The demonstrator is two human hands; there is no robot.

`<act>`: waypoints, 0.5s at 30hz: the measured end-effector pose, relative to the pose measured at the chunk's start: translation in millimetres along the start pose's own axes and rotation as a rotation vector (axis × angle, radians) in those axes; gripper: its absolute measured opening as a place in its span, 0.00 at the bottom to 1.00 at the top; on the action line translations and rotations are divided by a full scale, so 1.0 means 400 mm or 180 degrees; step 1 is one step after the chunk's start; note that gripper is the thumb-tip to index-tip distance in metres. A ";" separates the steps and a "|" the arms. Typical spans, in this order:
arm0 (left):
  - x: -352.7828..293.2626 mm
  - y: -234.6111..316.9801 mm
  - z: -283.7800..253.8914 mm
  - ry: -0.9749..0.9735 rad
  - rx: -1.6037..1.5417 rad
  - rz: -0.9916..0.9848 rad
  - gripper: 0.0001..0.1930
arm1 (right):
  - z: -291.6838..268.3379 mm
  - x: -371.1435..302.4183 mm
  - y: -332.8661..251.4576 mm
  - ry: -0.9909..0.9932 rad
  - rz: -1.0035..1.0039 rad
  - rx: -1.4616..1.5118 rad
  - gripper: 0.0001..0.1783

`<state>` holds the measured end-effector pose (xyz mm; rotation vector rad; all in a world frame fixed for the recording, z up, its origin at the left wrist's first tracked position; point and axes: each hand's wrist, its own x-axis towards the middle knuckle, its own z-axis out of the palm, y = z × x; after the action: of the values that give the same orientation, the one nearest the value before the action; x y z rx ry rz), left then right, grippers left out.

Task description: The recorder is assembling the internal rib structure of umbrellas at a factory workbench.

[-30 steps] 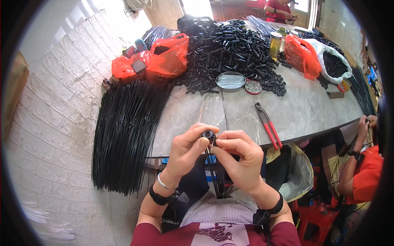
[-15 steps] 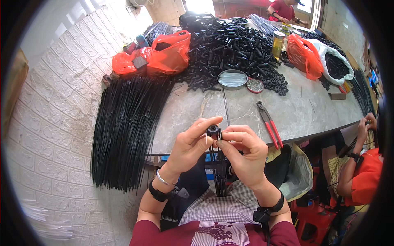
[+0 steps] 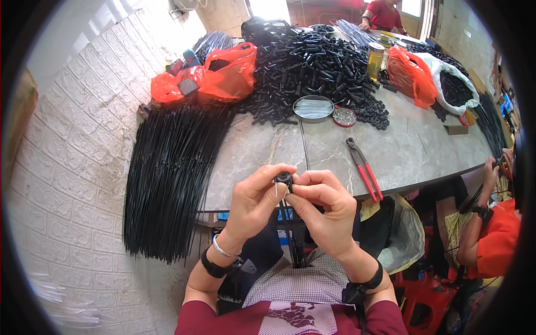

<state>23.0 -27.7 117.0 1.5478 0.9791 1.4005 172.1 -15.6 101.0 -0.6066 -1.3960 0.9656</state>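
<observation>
Above my lap, just off the table's near edge, a black round umbrella hub (image 3: 285, 178) is pinched between my two hands. My left hand (image 3: 249, 200) is closed on its left side, with the index finger over the top. A short, thin, pale wire (image 3: 276, 188) sticks out by the left thumb. My right hand (image 3: 328, 211) is closed too, its thumb and fingertips pressed against the right side. Thin black umbrella ribs (image 3: 297, 251) hang from the hub down to my checked apron (image 3: 326, 279). The fingers hide exactly where wire and ribs meet the hub.
Red-handled pincers (image 3: 365, 170) lie right of my hands on the marbled table (image 3: 251, 173). Beyond are a round tin of wires (image 3: 314, 118), a small red-rimmed dish (image 3: 344, 116) and heaped black tubes (image 3: 312, 67). Black ribs (image 3: 173, 184) overhang at left. Co-worker's hands (image 3: 491, 173) are at right.
The hub has shifted slightly left and tilted. My right fingertips have moved in closer against it, and the ribs below have drawn nearer together. The far co-worker has changed posture.
</observation>
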 end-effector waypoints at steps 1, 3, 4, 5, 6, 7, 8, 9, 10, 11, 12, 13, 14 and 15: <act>-0.001 0.002 0.004 -0.0009 0.0000 0.0003 0.14 | -0.002 0.002 -0.002 0.0008 -0.0004 -0.0002 0.09; -0.003 0.004 0.012 0.0102 0.0303 -0.0100 0.15 | -0.006 0.010 -0.005 0.0048 -0.0638 -0.0760 0.09; -0.005 0.008 0.015 0.0107 0.0307 -0.0089 0.15 | -0.005 0.011 -0.006 0.0043 -0.0649 -0.0756 0.09; -0.007 0.012 0.019 0.0121 0.0427 -0.0115 0.15 | -0.006 0.011 -0.006 0.0089 -0.0729 -0.0820 0.09; -0.009 0.016 0.020 0.0134 0.0547 -0.0140 0.16 | -0.005 0.011 -0.006 0.0136 -0.0809 -0.0884 0.10; -0.008 0.016 0.022 0.0139 0.0546 -0.0131 0.16 | -0.006 0.011 -0.003 0.0131 -0.0818 -0.0885 0.10; -0.007 0.017 0.023 0.0086 0.0512 -0.0021 0.16 | -0.007 0.008 -0.002 0.0182 -0.0848 -0.0885 0.10; -0.005 0.018 0.024 0.0033 0.0479 0.0090 0.17 | -0.008 0.006 -0.002 0.0234 -0.0880 -0.0885 0.10; -0.005 0.018 0.024 0.0029 0.0471 0.0096 0.17 | -0.009 0.001 -0.005 0.0235 -0.0885 -0.0895 0.10; -0.005 0.020 0.021 -0.0044 0.0479 0.0104 0.17 | -0.007 -0.002 -0.008 0.0239 -0.0927 -0.0971 0.10; -0.005 0.021 0.019 -0.0115 0.0488 0.0114 0.17 | -0.005 -0.006 -0.012 0.0242 -0.0970 -0.1047 0.09; -0.006 0.021 0.021 -0.0113 0.0482 0.0120 0.17 | -0.001 -0.008 -0.012 0.0304 -0.1092 -0.1165 0.09; -0.008 0.023 0.023 -0.0111 0.0606 0.0080 0.18 | 0.005 -0.011 -0.009 0.0300 -0.1099 -0.1170 0.09; -0.009 0.024 0.025 -0.0108 0.0731 0.0040 0.18 | 0.010 -0.013 -0.003 0.0382 -0.1323 -0.1342 0.09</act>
<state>32.9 -35.4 124.2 1.7413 1.1433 1.3016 168.9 -21.4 99.8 -0.6365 -1.5489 0.2994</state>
